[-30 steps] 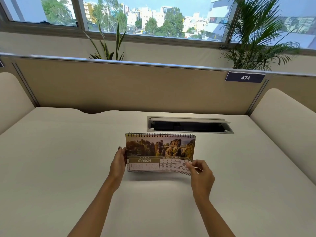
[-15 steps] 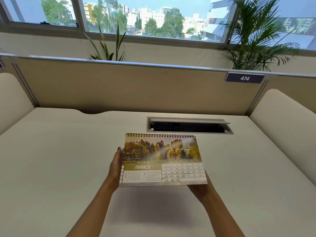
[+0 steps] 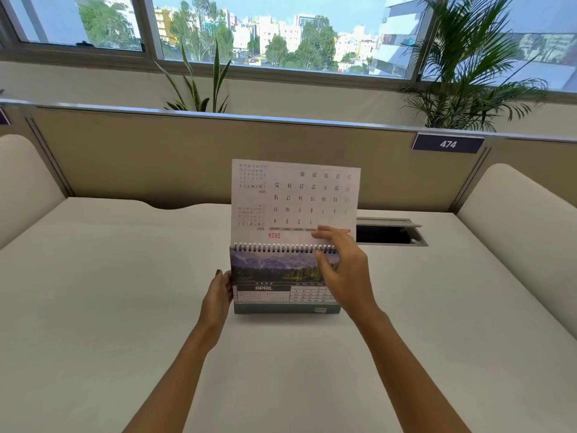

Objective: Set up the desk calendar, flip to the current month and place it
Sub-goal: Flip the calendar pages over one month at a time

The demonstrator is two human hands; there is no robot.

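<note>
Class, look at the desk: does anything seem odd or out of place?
One calendar page sticks straight up above the spiral binding, its print upside down, mid-flip under the right hand. Nothing else stands out.

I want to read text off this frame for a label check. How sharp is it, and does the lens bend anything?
Head view: "APRIL" on the calendar and the "474" sign read clearly; the small date grid is soft, the right hand slightly motion-blurred. The wide lens bows the divider's top rail. Soft daylight, no glare.
</note>
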